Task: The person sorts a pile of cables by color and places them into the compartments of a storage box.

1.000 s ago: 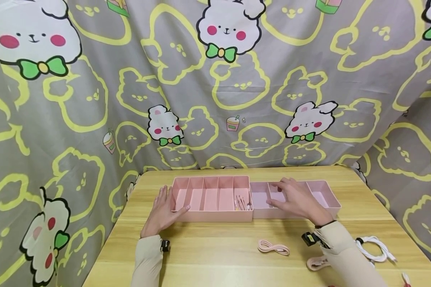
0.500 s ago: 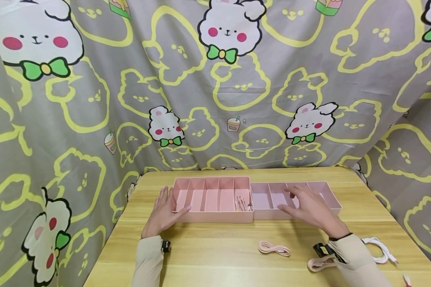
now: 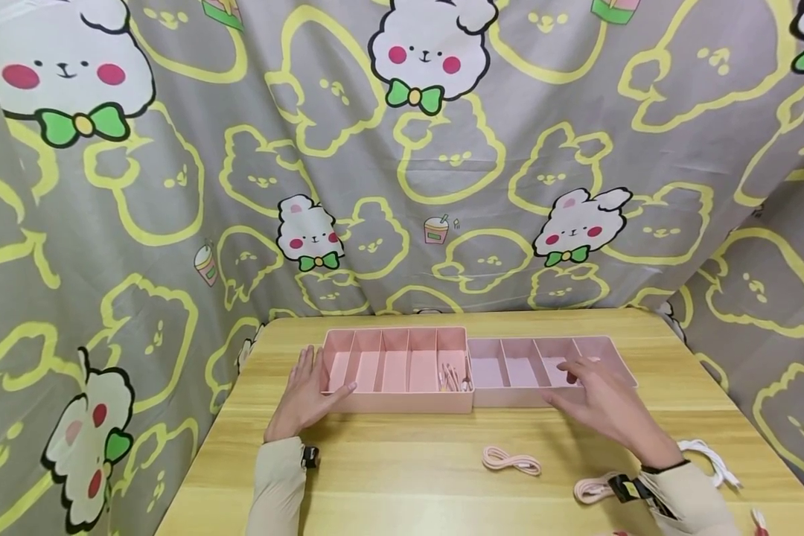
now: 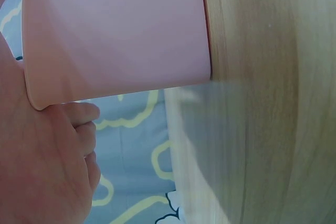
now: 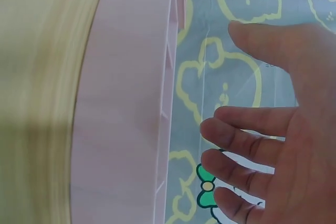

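My left hand (image 3: pixel 307 394) rests on the left end of a pink divided box (image 3: pixel 402 403), fingers along its end wall and thumb over the front rim. The left wrist view has that hand (image 4: pixel 47 166) against the box's corner. Several thin pale pieces (image 3: pixel 450 378) lie in the box's rightmost compartment. Beside this box, end to end, stands a lilac divided box (image 3: pixel 509 397). Above its right part hovers my right hand (image 3: pixel 606 406), fingers loosely bent and thumb apart. In the right wrist view, nothing lies between the fingers of this hand (image 5: pixel 294 129).
A coiled pink cable (image 3: pixel 511 461) lies on the wooden table (image 3: pixel 388 476) in front of the boxes. Farther right are another pink cable (image 3: pixel 591 489), partly behind the wrist, and a white cable (image 3: pixel 715 458). A patterned curtain (image 3: pixel 402 171) hangs behind the table.
My right hand has moved rightward along the lilac box, from its left compartments to its right ones. The left hand stays at the pink box's end.
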Motion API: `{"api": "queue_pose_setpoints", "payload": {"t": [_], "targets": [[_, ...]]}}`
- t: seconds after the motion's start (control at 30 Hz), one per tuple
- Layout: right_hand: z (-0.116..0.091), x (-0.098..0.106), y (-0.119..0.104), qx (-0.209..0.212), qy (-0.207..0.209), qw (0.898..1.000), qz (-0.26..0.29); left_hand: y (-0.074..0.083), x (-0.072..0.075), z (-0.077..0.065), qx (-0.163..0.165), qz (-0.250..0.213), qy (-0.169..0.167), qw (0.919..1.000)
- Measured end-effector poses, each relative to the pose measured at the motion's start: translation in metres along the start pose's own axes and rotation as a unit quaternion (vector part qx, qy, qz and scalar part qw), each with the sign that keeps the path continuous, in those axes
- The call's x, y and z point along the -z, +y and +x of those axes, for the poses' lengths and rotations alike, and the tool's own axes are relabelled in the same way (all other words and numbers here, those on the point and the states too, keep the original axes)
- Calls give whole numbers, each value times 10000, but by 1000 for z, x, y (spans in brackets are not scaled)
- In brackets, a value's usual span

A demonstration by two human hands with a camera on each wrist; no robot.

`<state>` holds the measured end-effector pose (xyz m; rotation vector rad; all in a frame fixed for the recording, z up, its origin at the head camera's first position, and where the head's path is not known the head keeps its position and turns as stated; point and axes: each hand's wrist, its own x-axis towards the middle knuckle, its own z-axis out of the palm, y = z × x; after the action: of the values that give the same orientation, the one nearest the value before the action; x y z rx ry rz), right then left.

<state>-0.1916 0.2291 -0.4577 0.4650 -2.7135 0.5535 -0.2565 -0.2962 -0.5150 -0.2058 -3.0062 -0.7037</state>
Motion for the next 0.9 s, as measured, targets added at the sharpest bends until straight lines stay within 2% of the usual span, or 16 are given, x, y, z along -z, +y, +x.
{"api": "queue_pose_setpoints", "payload": {"t": [0.17,0.33,0.7,0.9], "targets": [[-8,2,4,68,122,9996,-254,1,1,1,3,16,20,10000],[-19,4,6,4,72,9995,-318,2,3,1,-17,-7,39,10000],[-45,4,5,-599,-454,9960,-481,1,1,1,-33,-11,34,10000],[-58,2,11,-775,-617,9936,-546,1,0,0,-25,-64,46,10000]]}}
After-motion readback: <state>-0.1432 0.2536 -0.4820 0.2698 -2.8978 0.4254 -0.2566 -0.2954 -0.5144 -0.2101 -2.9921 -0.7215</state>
